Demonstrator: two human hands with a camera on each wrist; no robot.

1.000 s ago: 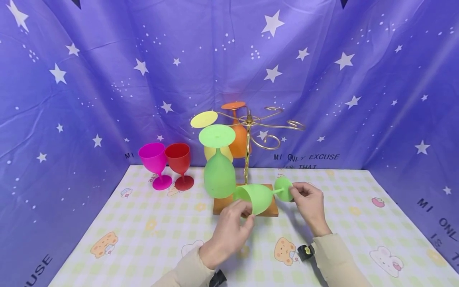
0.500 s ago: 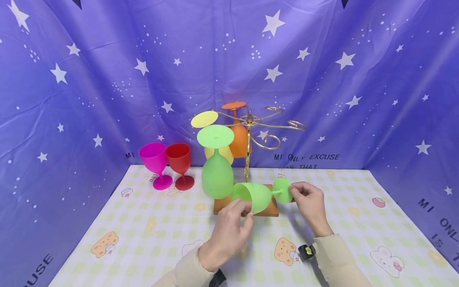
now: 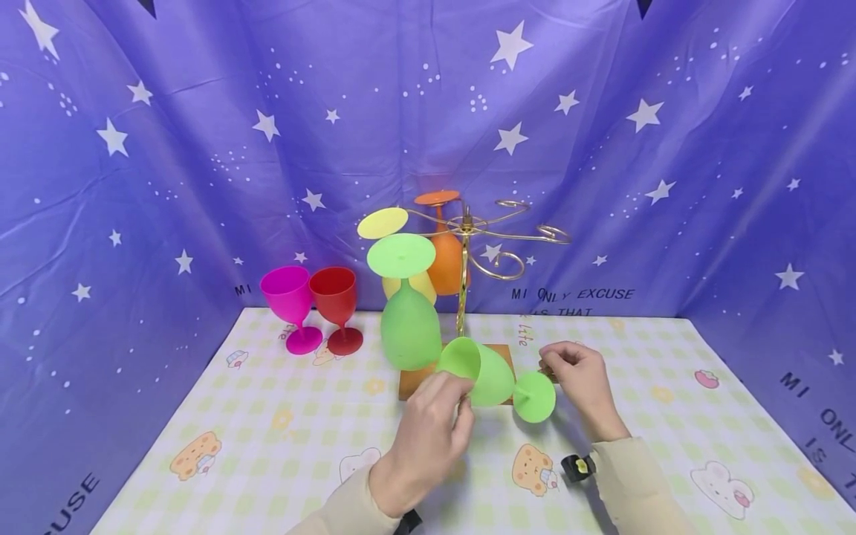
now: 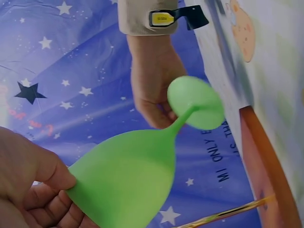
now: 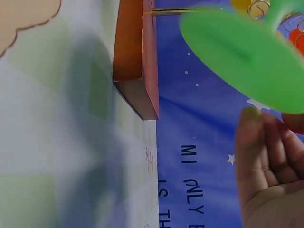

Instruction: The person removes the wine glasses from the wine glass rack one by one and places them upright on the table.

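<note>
1. While your left hand (image 3: 423, 435) pinches the rim of a light-green, plastic-looking goblet (image 3: 495, 375), thumb and fingers close together on its wall, the goblet lies tilted on its side, mouth towards ten o'clock, foot towards four.
2. Your right hand (image 3: 582, 386) is at one o'clock from that foot, fingers loosely bent and holding nothing; you cannot tell whether a fingertip brushes the foot's edge.
3. From your seat, the tilted goblet sits before a flat, brown wooden base (image 3: 410, 385), overlapping it in the head view.
4. Above the base is a twisted gold metal post (image 3: 462, 305) with curled arms. Around its top, upside-down goblets hang: orange (image 3: 449, 264) at eleven o'clock, pale yellow (image 3: 421, 287) at nine, another green one (image 3: 411, 327) at eight.
5. At nine o'clock from the base, a magenta goblet (image 3: 287, 291) and a red goblet (image 3: 334, 297) stand upright, side by side.
</note>
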